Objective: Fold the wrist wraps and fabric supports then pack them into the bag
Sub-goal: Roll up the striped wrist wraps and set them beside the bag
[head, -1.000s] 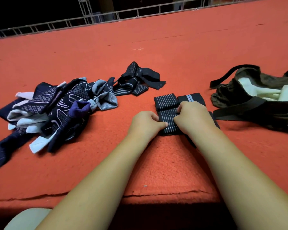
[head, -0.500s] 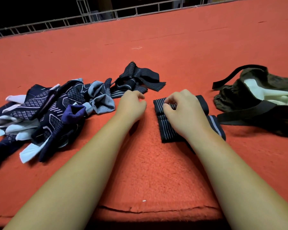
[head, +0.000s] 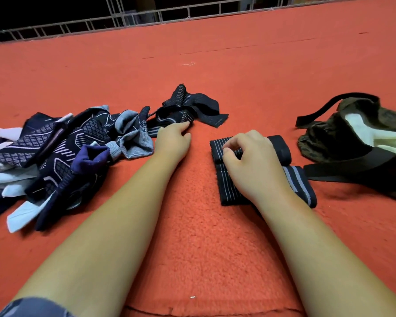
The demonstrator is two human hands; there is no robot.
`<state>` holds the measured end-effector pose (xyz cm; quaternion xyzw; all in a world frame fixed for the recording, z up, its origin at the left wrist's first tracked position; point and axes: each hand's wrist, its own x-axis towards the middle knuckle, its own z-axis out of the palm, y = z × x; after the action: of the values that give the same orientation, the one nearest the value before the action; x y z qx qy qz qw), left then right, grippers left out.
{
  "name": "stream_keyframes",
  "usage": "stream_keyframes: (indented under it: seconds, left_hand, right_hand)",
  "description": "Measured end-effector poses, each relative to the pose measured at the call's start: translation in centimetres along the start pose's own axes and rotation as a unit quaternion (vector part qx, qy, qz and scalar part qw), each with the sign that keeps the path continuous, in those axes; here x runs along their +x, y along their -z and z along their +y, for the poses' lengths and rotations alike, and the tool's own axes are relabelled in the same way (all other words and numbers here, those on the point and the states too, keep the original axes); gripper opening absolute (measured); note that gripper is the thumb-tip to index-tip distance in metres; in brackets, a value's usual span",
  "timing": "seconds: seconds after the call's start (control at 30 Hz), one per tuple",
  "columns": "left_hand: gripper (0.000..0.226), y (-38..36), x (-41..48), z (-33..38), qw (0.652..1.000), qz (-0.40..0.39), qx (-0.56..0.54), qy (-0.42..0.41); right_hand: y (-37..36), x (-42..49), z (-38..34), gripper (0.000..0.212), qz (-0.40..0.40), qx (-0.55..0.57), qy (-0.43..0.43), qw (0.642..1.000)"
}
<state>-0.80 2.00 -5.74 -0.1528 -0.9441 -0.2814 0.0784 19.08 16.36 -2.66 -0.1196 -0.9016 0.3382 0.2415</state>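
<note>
Head view: the right hand (head: 249, 163) lies on the folded wrap (head: 228, 191), a black band with thin white stripes, its fingers curled and pinching the fold at the band's far end. Against that hand's outer side lie a plain black band (head: 281, 149) and, nearer the wrist, a grey-striped band (head: 301, 181), both flat on the red mat (head: 204, 248). Further out on the same side, near the bands but apart from them, sits the bag (head: 343, 145), olive-brown and slumped, its mouth open. Pale fabric (head: 375, 136) shows inside it, and its black strap (head: 343, 175) reaches to just beside the grey-striped band. The left hand (head: 173, 140) holds nothing: its fingers stretch forward, relaxed, the tips touching the near edge of the loose wrap (head: 190, 108), which lies crumpled and unfolded just beyond them. Just beside that hand's outer side spreads the pile of fabric supports (head: 55, 154), a tangle of dark blue, white and grey. An open strip of mat lies between the two hands, and open mat runs well beyond both grips to the railing (head: 146, 18) at the far edge. Behind the wrists, the mat's near edge (head: 192, 311) crosses under the forearms.
</note>
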Motion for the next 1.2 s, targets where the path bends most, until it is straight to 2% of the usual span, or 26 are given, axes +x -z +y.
stream_keyframes:
  seconds: [0.1, 0.23, 0.33, 0.43, 0.53, 0.6, 0.63, 0.73, 0.8, 0.9, 1.0, 1.07, 1.17, 1.2]
  left_hand:
    - [0.047, 1.9, -2.0, 0.0, 0.990, 0.078, -0.116, 0.010]
    - [0.040, 5.4, -5.7, 1.6, 0.958, 0.082, -0.275, 0.017]
    - [0.035, 8.2, -8.5, 2.4, 0.935, 0.097, -0.340, -0.029]
    - [0.034, 10.3, -11.4, 2.7, 0.904, 0.065, -0.422, -0.023]
    - [0.032, 11.2, -13.4, 2.3, 0.855, 0.012, -0.519, 0.011]
    - [0.028, 11.4, -14.5, 1.8, 0.825, -0.047, -0.563, 0.014]
    - [0.027, 11.3, -15.0, 1.4, 0.822, -0.079, -0.564, 0.011]
    - [0.025, 10.9, -15.6, -0.3, 0.862, -0.145, -0.486, 0.010]
    - [0.018, 11.0, -15.2, -0.8, 0.871, -0.149, -0.465, 0.047]
    - [0.020, 10.7, -14.2, -1.6, 0.901, -0.130, -0.405, 0.082]
    - [0.025, 9.5, -13.4, -2.6, 0.930, -0.132, -0.342, 0.033]
    - [0.033, 9.1, -12.8, -2.7, 0.948, -0.142, -0.285, -0.017]
    - [0.047, 8.5, -11.0, -2.0, 0.964, -0.160, -0.192, -0.094]
    - [0.053, 8.2, -10.4, -1.8, 0.964, -0.166, -0.174, -0.112]
  right_hand:
    - [-0.1, -0.2, -0.2, 0.015, -0.004, 0.019, 0.007, 1.000]
    - [0.1, -0.4, -0.7, 0.012, -0.002, 0.066, 0.028, 0.997]
    - [0.1, -0.6, -1.2, 0.041, -0.006, 0.099, 0.042, 0.994]
    - [-0.3, -1.1, -1.7, 0.074, -0.035, 0.126, 0.055, 0.990]
    - [-0.7, -1.6, -2.5, 0.095, -0.089, 0.146, 0.064, 0.983]
    - [-1.1, -2.0, -3.0, 0.089, -0.114, 0.155, 0.097, 0.977]
    - [-1.5, -2.2, -3.0, 0.076, -0.121, 0.146, 0.116, 0.975]
    - [-2.2, -2.4, -2.6, 0.026, -0.154, 0.080, 0.123, 0.977]
    - [-2.1, -2.7, -2.5, 0.011, -0.199, 0.047, 0.116, 0.972]
    - [-1.8, -3.0, -2.8, 0.018, -0.254, 0.019, 0.116, 0.960]
    - [-1.6, -3.0, -2.9, 0.030, -0.271, 0.023, 0.072, 0.960]
    - [-1.7, -2.9, -2.9, 0.030, -0.248, 0.068, 0.038, 0.966]
    - [-2.4, -2.8, -2.7, 0.014, -0.189, 0.105, 0.017, 0.976]
    - [-2.7, -2.7, -2.6, 0.020, -0.173, 0.101, 0.005, 0.980]
